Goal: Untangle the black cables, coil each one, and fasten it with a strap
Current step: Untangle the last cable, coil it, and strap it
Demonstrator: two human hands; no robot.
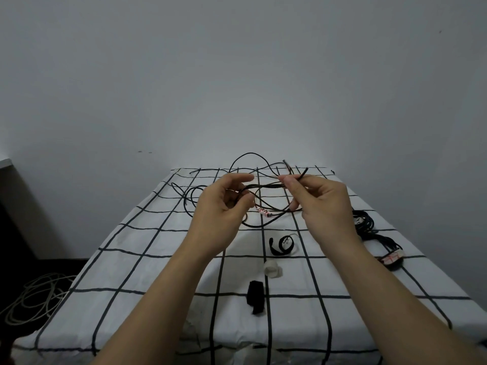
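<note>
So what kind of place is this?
Probably a plain room at home, not a workshop: a checked tablecloth, a bare grey wall behind it, and pale cable coiled loosely on the floor.

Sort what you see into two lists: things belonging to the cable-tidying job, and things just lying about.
Job: tangled black cable, pinched by left hand and right hand; black strap loop; folded black strap; coiled black cables at right.
Lying about: pale cable on the floor; checked tablecloth.
</note>
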